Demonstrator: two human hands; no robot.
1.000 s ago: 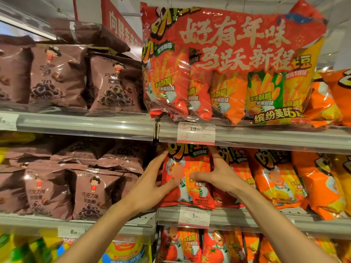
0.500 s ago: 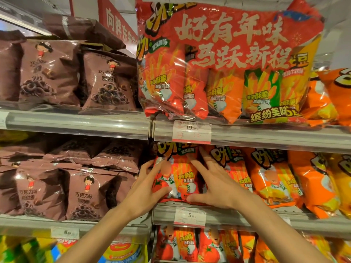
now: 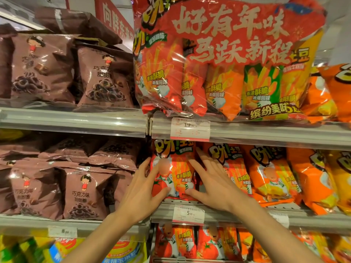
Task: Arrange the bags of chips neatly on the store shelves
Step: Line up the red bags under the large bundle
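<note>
Bracketing the red tomato-flavour chip bag [image 3: 173, 173], my left hand [image 3: 141, 192] and right hand [image 3: 212, 184] press its sides, fingers spread, neither one clenched.

Fixtures: grey metal shelf rail [image 3: 76, 122] with clear plastic lip, above and left of the hands; adjoining rail [image 3: 275, 134] above them, carrying a white price label [image 3: 190, 129]. Lower rail [image 3: 247, 217] just beneath the hands, second price label [image 3: 188, 213]. Red hanging sign [image 3: 114, 18] with pale characters, far above. Pale wall behind, evenly lit.
</note>
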